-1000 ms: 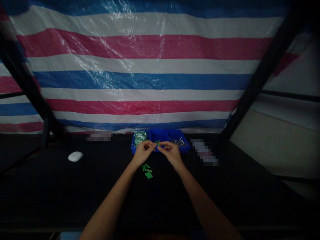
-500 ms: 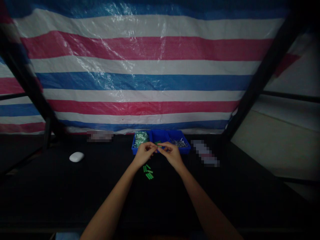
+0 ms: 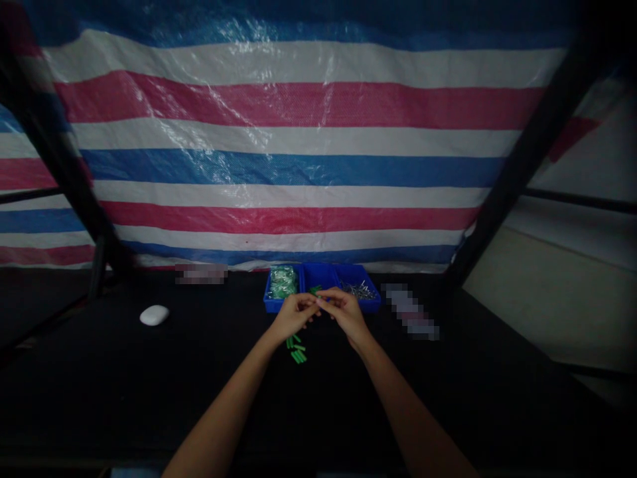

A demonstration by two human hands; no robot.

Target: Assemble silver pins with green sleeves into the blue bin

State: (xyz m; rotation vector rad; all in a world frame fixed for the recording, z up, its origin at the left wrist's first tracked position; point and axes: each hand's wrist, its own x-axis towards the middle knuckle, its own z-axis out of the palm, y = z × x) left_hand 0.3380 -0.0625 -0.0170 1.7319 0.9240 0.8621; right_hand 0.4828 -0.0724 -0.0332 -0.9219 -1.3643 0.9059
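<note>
My left hand [image 3: 294, 315] and my right hand [image 3: 347, 312] meet at the fingertips just in front of a blue divided tray [image 3: 371, 306]. Thumb and fingers of each are pinched together; whatever lies between them is too small to make out. Clear packets with green content [image 3: 283, 281] fill the tray's left compartment. Some green pieces [image 3: 315, 289] show in the middle one, partly behind my fingers. Thin metal pieces [image 3: 359, 290] lie in the right compartment. Several short green sticks [image 3: 298, 356] rest on the black table, below my left hand.
A white rounded object [image 3: 154, 315] lies on the black table [image 3: 99, 385] at the left. Two blurred-out items are at the back left [image 3: 202, 274] and right of the tray [image 3: 411, 312]. Behind stands a striped plastic sheet [image 3: 298, 169] between dark slanted posts.
The whole view has shifted slightly, with things appearing a little lower. My joined hands have moved a little to the right and nearer me, still pinched together.
</note>
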